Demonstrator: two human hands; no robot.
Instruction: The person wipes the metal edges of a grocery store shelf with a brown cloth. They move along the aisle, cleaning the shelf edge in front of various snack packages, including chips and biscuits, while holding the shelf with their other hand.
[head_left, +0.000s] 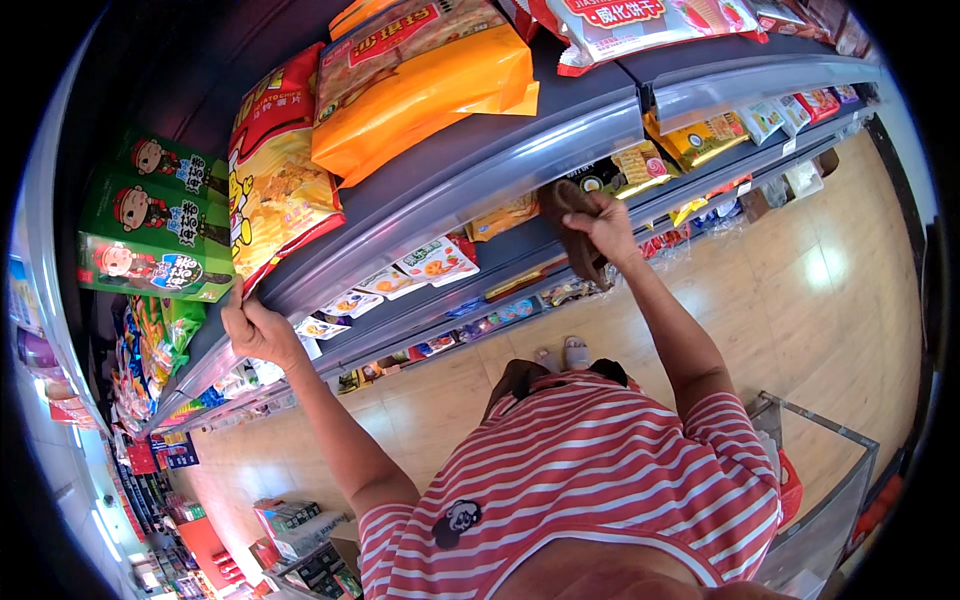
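At the front edge of the upper shelf, my left hand (261, 330) has its fingertips on the lower corner of a red and yellow potato chip bag (289, 180), and looks to pinch it. Green snack boxes (154, 225) stand just left of that bag. To its right leans a large orange snack bag (427, 97). My right hand (606, 225) grips a folded brown cloth (574, 232), held in front of the lower shelves. Near the cloth lie a yellow and black snack pack (637, 169) and an orange pack (504, 217), the latter partly hidden by the shelf above.
A clear plastic strip (480, 176) runs along the upper shelf's edge. White wafer packs (652, 26) lie at the far right of that shelf. Small white packs (439, 261) line the tier below. A metal-framed clear bin (825, 517) stands behind me at right, and stacked boxes (289, 517) behind at left.
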